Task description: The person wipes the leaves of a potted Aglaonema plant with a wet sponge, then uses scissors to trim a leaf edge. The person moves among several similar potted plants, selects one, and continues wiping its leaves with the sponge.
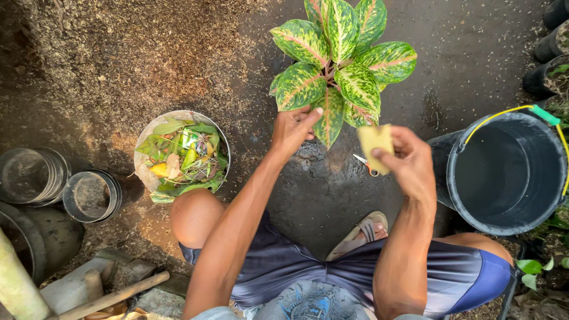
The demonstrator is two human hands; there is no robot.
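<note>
a plant with broad green leaves mottled yellow and veined pink [341, 56] stands at the upper middle of the frame on dark wet ground [450, 41]. the left hand [291, 129] has its grip pinched on a lower leaf. the right hand [409, 161], just right of it, has its grip closed around a small yellow sponge block [374, 141]. small orange-handled scissors [364, 164] lie on the ground between the hands. a dark plastic bucket with a yellow handle [504, 172] stands at the right, a round bowl of cut leaves [181, 155] at the left.

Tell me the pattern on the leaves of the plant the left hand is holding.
The leaves are green, mottled with pale yellow-green, and have pink midribs; the head view shows it.
</note>
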